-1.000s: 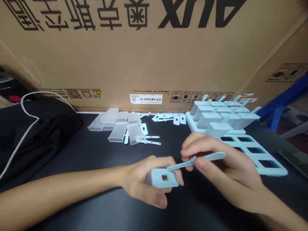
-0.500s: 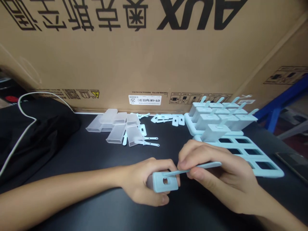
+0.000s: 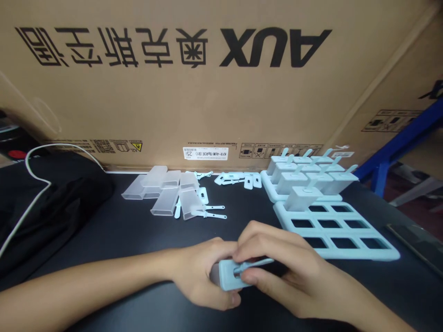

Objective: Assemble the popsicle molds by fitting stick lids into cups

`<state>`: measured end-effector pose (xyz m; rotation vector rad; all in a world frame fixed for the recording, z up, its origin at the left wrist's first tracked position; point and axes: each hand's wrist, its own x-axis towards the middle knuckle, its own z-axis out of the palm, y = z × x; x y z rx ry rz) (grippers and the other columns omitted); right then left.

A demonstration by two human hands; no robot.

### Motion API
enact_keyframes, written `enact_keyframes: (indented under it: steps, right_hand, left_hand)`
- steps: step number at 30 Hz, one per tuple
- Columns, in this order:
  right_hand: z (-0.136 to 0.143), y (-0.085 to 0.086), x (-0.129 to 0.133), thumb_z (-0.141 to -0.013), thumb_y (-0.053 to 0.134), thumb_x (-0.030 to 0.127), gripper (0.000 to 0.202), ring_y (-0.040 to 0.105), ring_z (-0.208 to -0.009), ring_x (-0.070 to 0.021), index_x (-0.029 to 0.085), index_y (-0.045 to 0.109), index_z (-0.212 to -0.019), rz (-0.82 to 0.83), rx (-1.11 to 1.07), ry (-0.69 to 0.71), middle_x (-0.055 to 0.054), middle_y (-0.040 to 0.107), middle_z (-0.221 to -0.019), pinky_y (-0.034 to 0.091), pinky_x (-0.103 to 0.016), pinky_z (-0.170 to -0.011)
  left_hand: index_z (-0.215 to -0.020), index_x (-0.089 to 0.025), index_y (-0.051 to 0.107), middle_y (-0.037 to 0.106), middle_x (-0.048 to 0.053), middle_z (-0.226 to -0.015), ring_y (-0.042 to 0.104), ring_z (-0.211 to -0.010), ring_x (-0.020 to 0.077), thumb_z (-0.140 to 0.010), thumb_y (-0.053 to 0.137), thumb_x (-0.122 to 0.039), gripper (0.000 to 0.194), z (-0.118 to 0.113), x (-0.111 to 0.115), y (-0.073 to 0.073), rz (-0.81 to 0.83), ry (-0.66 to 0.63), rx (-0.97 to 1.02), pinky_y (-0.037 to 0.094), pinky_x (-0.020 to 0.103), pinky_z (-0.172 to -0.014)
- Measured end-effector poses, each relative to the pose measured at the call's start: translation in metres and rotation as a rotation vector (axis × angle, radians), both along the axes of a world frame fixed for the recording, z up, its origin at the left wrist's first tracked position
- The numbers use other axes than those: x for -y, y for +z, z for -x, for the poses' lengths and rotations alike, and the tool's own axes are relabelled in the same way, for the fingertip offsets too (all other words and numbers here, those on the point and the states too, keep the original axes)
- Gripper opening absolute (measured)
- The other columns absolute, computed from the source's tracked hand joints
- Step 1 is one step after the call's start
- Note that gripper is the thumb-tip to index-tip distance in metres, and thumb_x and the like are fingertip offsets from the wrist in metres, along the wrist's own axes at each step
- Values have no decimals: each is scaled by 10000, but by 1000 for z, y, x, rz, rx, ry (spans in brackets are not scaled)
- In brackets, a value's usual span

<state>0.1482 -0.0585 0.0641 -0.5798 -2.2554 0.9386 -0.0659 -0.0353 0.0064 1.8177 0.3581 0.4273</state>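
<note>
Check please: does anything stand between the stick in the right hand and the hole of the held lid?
Nothing visible does: the stick, pinched by the right hand, has its end at the hole in the lid.

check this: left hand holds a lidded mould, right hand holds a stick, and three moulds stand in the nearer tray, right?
Not quite: the head view shows a single mould standing in the nearer tray, not three. The left hand does hold a lidded mould, and the right hand a stick.

Smooth black desk [image 3: 249, 207] lies open between translucent rectangular plastic moulds [image 3: 165, 203] and the pale-blue gridded tray [image 3: 360, 254]; a brown cardboard box [image 3: 207, 101] (sheer, broad) bars passage behind.
</note>
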Motion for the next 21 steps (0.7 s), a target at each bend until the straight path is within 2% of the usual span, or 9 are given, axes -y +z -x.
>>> enact_keyframes:
  steps: [5, 8, 11, 13, 17, 21]
  right_hand:
    - [6, 2, 3, -833, 763, 251, 362, 583, -980, -112, 214, 634, -1170, -14, 191, 20, -27, 603, -1057, 474, -206, -827]
    - [6, 5, 4, -809, 773, 237, 376, 573, -969, -121, 231, 648, -1164, -61, 298, 20, -14, 603, -1034, 461, -217, -831]
    - [2, 9, 4, -821, 720, 185, 331, 575, -925, -127, 223, 661, -1144, -100, 386, 17, -15, 616, -997, 456, -235, -825]
    - [-3, 14, 4, -809, 698, 153, 346, 585, -919, -130, 229, 668, -1145, -109, 424, -4, -16, 628, -1003, 457, -236, -822]
    - [-21, 30, 3, -781, 652, 99, 457, 611, -889, -120, 303, 662, -1190, -95, 470, -70, 9, 642, -988, 467, -211, -761]
    - [-51, 47, 1, -847, 638, 217, 320, 636, -884, -133, 339, 671, -1142, -39, 584, -153, 2, 662, -1019, 502, -215, -742]
  left_hand:
    - [-745, -187, 472, 455, -61, -667, 431, -591, 77, -665, 702, -216, 245, -2, 0, -4, -52, -27, -9, 370, 174, -510]
    - [-747, -183, 490, 466, -62, -664, 448, -589, 79, -658, 728, -237, 259, -2, 0, -3, -61, -23, -48, 376, 173, -512]
    - [-866, -181, 546, 531, -56, -708, 491, -597, 86, -657, 769, -272, 318, -2, 0, -1, -72, -1, -41, 417, 177, -549]
    - [-1002, -179, 566, 583, -36, -788, 534, -657, 109, -645, 794, -285, 437, -2, 0, 1, -86, 2, -11, 461, 196, -616]
    - [-1192, -176, 541, 663, 43, -1032, 639, -888, 185, -680, 801, -257, 579, -4, 1, 4, -54, -12, 40, 531, 268, -817]
    - [-1425, -193, 409, 562, 148, -1398, 595, -1238, 241, -787, 743, -193, 720, -6, 5, 4, 61, -25, 87, 477, 383, -1071]
